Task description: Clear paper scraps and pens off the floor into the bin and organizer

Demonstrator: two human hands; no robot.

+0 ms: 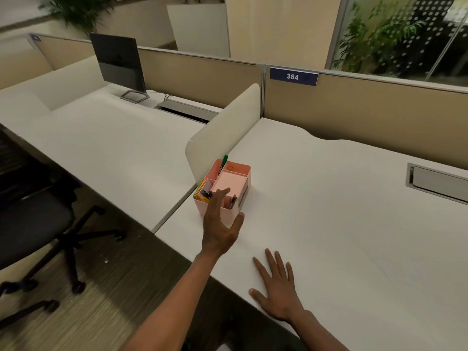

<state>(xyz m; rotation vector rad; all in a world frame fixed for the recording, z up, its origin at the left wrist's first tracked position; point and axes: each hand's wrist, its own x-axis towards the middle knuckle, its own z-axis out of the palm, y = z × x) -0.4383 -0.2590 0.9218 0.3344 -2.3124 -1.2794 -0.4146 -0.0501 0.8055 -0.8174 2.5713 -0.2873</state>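
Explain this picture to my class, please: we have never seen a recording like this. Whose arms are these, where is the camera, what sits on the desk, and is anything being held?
There is no machine here. The two bare arms belong to a person wearing a camera on the head, so the one picture looks forward and down, roughly as that person sees.

The left hand reaches out with fingers spread over the near end of a pink desk organizer; it holds nothing. The right hand lies flat and open on the white desk, also empty.

The organizer stands beside a low cream divider. A green marker stands in a back compartment, coloured notes fill the left one, and dark pens sit at the front.

On the next desk stands a monitor, with an office chair on the floor. No bin is in view.
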